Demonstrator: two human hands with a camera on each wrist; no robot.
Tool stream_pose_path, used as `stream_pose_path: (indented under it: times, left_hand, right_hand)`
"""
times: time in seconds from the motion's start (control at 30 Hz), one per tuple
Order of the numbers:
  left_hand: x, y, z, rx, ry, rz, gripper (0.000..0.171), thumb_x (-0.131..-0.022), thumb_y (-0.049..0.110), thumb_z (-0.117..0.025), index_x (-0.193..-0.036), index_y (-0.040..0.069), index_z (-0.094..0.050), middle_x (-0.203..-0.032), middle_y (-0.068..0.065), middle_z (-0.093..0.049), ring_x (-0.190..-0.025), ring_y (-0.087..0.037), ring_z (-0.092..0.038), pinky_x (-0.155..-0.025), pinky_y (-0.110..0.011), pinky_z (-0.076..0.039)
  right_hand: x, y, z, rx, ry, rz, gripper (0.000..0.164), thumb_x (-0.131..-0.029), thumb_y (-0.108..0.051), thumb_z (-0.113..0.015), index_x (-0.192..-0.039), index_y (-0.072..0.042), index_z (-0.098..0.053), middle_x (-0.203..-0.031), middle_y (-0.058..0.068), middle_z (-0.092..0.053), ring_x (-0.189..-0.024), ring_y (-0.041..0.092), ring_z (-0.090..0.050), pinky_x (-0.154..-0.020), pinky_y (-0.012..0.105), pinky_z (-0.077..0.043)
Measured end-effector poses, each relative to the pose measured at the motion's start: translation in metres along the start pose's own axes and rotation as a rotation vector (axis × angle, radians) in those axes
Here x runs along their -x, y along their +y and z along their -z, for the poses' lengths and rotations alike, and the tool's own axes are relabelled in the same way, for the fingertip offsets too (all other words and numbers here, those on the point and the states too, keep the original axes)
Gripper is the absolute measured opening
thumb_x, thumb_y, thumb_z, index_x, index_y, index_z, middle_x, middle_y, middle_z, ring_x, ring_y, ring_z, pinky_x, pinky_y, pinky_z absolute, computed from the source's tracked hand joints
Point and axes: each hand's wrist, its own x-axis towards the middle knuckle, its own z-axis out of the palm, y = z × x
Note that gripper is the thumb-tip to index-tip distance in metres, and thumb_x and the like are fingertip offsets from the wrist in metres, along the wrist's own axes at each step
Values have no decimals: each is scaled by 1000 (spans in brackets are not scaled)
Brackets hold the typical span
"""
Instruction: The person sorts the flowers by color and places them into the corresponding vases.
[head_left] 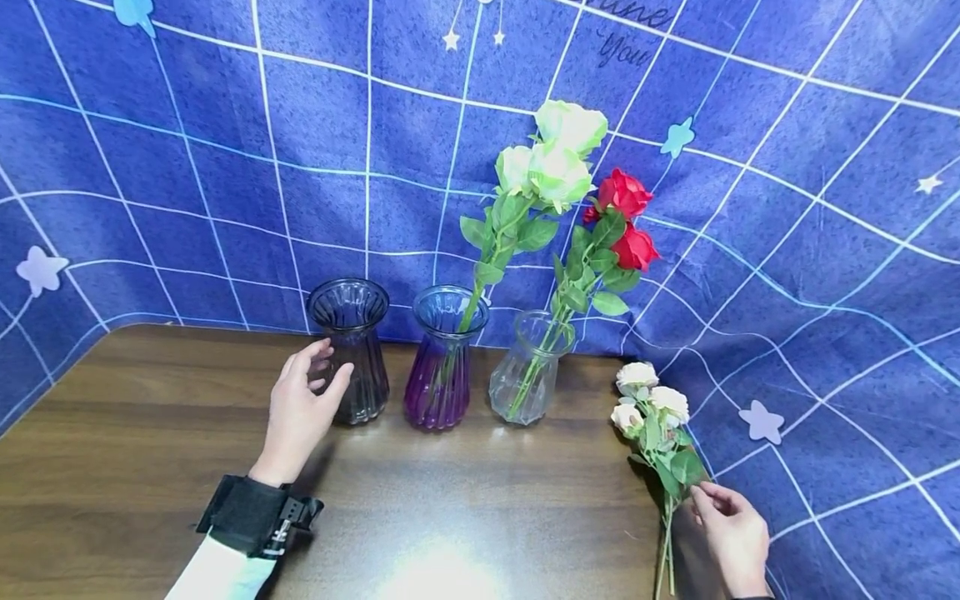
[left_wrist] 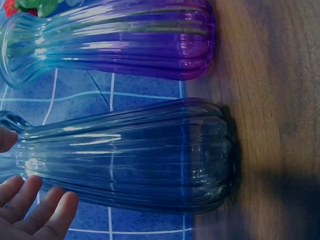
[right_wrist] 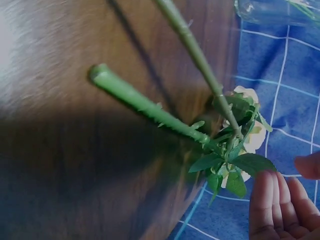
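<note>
In the head view, my left hand (head_left: 298,410) is beside a dark grey glass vase (head_left: 363,379), which stands upright. The left wrist view shows the fingers (left_wrist: 59,214) and thumb spread apart near the neck of that ribbed vase (left_wrist: 140,160); whether they touch the glass I cannot tell. At the right, my right hand (head_left: 733,533) is by the leaves and stems of several white roses (head_left: 669,405), which lie on the table. Seen from the right wrist, its fingers (right_wrist: 285,210) are fairly straight at a green leaf (right_wrist: 252,163), the thumb apart from them.
A blue-to-purple vase (head_left: 438,392) holding pale green-white roses (head_left: 558,171) stands in the middle. To its right, a clear vase (head_left: 504,392) holds red roses (head_left: 624,193). A blue gridded cloth (head_left: 225,208) hangs behind the brown wooden table (head_left: 150,433) and along its right side.
</note>
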Motion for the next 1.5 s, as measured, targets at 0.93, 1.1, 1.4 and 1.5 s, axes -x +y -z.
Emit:
stream_pose_path:
  times: [0.93,1.1,1.4,1.5]
  left_hand:
    - [-21,-10,-8,5,-4,50,56,-83,22,-71,-128,-3,-49,-126,-22,-52,-108,-33,-57,-85,-44,-52]
    - [-24,-8,-6,8,-22,61,58,-83,23,-71,-128,-6,-48,-123,-26,-53,-106,-38,-59,-90,-48,-49]
    - [-28,-11,-8,1,-55,79,60,-84,28,-70,-128,-7,-50,-127,-27,-53,-110,-40,-58,-96,-48,-46]
    - [-29,-12,-8,13,-54,96,59,-84,28,-70,-128,-6,-50,-126,-26,-54,-110,-39,-59,-96,-47,-46]
  right_hand:
    - [2,15,-7,330,-215,69,36,-82,-33,-69,-87,2,-72,-64,2,-68,-59,9,-57,-59,27,-43]
    - [3,15,-6,339,-263,40,37,-82,-35,-68,-85,1,-73,-60,3,-68,-55,10,-59,-60,29,-44]
    - [3,15,-9,130,-349,-84,34,-84,-21,-64,-91,12,-69,-60,4,-67,-53,10,-61,-50,23,-53]
    - [3,15,-10,50,-359,-122,32,-85,-16,-62,-94,14,-67,-64,5,-68,-56,9,-63,-53,22,-56]
